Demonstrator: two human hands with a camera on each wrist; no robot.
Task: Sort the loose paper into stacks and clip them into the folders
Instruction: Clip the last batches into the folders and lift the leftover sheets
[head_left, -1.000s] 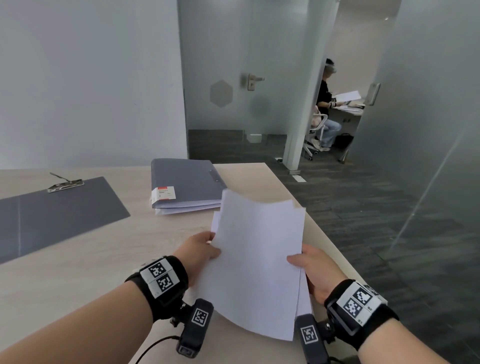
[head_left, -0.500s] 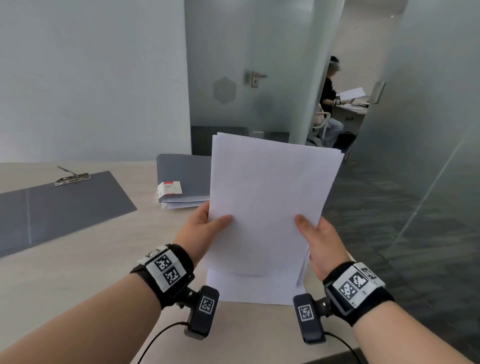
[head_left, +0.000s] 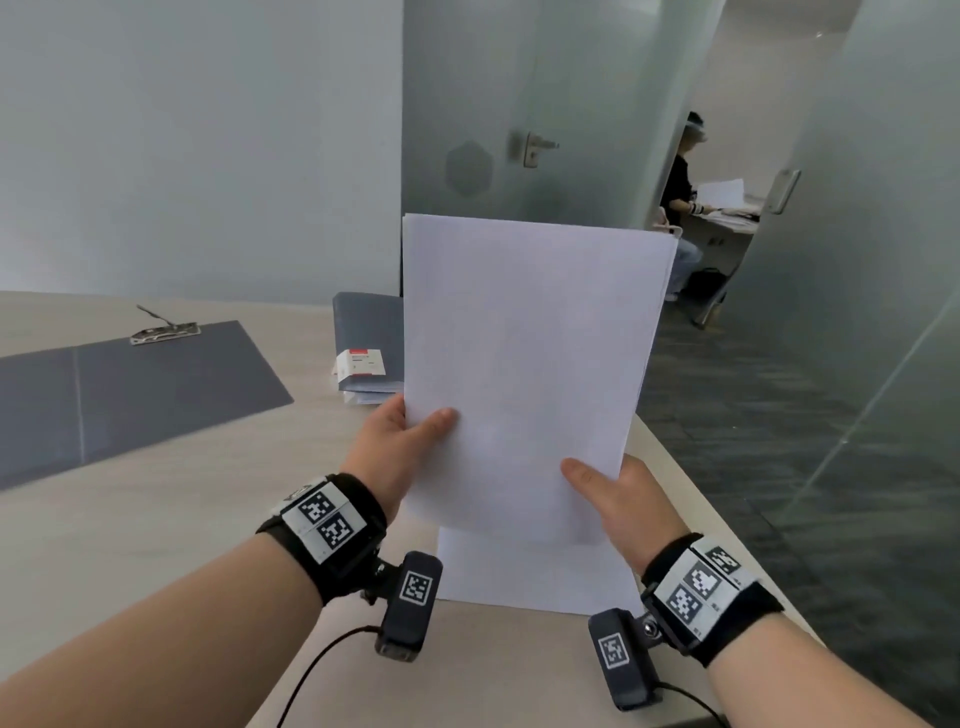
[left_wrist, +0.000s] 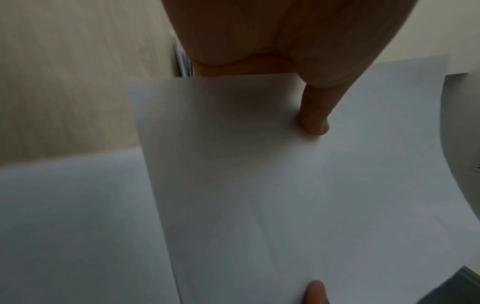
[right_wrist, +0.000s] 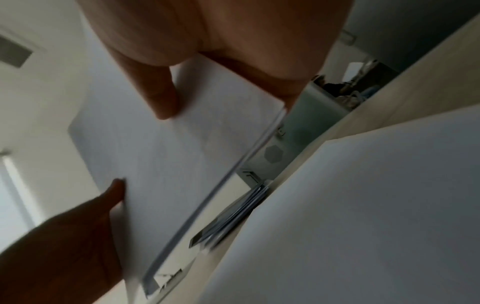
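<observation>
I hold a stack of white paper (head_left: 524, 364) upright above the table, one hand on each side edge. My left hand (head_left: 400, 441) pinches its left edge, thumb on the front. My right hand (head_left: 618, 493) pinches the lower right edge the same way. The left wrist view shows the left thumb on the paper stack (left_wrist: 259, 174); the right wrist view shows the right thumb on the paper stack (right_wrist: 168, 154). More white sheets (head_left: 535, 577) lie flat on the table under the stack. An open grey folder (head_left: 130, 389) with a metal clip (head_left: 165, 332) lies at the left.
A closed grey folder (head_left: 366, 332) with a red-and-white label holds paper behind the raised stack. The wooden table (head_left: 130, 519) ends at its right edge near my right wrist. Beyond are glass partitions, a door and a seated person (head_left: 680, 197) at another desk.
Both hands have lifted the stack from a low tilt to upright and higher, so it now hides most of the closed folder. The sheets left on the table stay put.
</observation>
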